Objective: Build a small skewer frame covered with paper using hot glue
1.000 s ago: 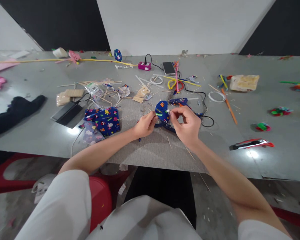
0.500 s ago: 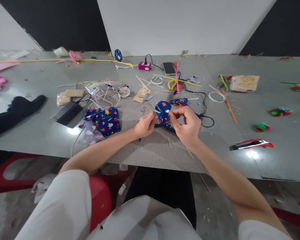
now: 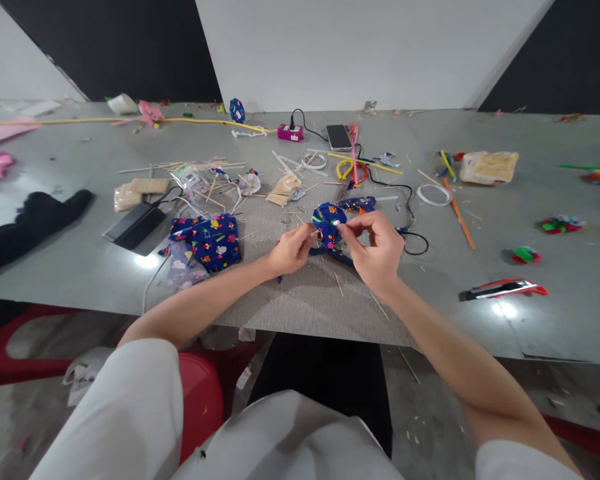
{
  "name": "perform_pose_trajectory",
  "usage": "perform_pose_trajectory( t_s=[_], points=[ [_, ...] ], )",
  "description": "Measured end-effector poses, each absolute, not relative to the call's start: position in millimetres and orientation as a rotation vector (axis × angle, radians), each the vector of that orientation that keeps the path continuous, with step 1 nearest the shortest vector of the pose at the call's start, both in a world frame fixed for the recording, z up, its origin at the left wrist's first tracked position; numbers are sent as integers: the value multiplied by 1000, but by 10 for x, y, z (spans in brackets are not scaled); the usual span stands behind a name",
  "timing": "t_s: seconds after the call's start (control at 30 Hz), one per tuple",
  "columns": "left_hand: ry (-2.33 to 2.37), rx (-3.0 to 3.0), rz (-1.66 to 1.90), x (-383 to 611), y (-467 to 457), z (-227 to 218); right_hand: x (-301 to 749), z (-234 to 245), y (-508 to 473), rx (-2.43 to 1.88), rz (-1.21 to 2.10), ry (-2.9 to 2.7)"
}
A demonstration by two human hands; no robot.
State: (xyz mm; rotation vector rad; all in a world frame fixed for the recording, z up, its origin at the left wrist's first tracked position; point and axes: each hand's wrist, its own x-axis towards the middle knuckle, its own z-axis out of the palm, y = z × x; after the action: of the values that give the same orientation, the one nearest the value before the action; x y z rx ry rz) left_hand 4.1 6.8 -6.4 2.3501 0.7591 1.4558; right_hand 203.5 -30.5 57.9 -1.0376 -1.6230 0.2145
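A small round piece of blue patterned fabric (image 3: 327,220) is held just above the grey table (image 3: 300,293), in front of me. My left hand (image 3: 293,248) pinches its lower left edge with closed fingers. From the right, my right hand (image 3: 377,250) pinches the piece at a small white spot near its middle, fingers curled. A blue glue gun (image 3: 356,203) lies right behind the hands, its black cord (image 3: 413,235) looping off to the right.
More blue patterned fabric (image 3: 210,241) lies to the left, beside a dark tablet (image 3: 135,227) and a black cloth (image 3: 30,220). Wooden sticks (image 3: 283,189), white rings (image 3: 433,193), a phone (image 3: 338,136) and a pink power strip (image 3: 289,133) sit behind. A red cutter (image 3: 504,288) lies at the right.
The fabric piece has shifted slightly right and up between my fingers, and my right fingertips have closed in over its middle. Both forearms stay where they were.
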Motion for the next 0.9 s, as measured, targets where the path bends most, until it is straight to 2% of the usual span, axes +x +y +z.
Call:
perform_pose_trajectory(
  t_s=[0.6,0.9],
  points=[
    [667,2409,1498,2,116,-64,2034,589,-307,-999,208,-1623],
    [776,2391,1482,28,101,-114,2041,584,-299,-1014,204,-1627]
  ],
)
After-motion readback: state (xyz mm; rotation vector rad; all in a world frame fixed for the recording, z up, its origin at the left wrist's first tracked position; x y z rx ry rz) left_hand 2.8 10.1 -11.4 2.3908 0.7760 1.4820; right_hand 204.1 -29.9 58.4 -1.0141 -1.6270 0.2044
